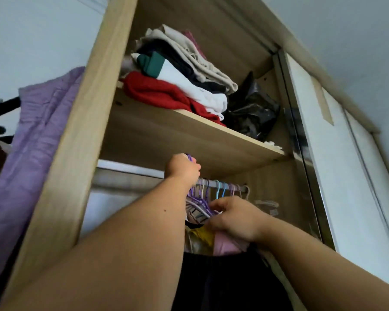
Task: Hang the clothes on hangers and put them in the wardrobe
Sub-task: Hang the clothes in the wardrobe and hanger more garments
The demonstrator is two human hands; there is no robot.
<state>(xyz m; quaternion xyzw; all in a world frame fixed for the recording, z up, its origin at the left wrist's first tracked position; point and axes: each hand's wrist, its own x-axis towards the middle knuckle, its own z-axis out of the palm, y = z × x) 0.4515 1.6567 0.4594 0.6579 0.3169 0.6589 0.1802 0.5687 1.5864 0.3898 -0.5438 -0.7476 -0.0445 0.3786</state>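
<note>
Pale walls frame the wooden wardrobe (76, 140), where, under its shelf (189, 135) of folded clothes, the left hand (182, 168) closes around a purple hanger's hook (189, 157) just above the rail (213, 184), seemingly to seat it, while the right hand (235, 217) pinches hung garments (198, 212) below the rail, likely making room.

The open wardrobe of light wood-grain board (72, 153) has a sliding door of plain white panels (337, 176). On its shelf lies a stack of folded clothes (184, 70): red knit at the bottom, then white, dark green, black and beige, with a strip of dull pink at the back. Beside it sits a crumpled glossy black plastic bag (252, 113). On the rail hang thin plastic hangers (211, 189), mostly purple, two light blue. Below them show yellow, pink and black garments. A lilac cloth (32, 142) hangs outside the wardrobe's left wall.
</note>
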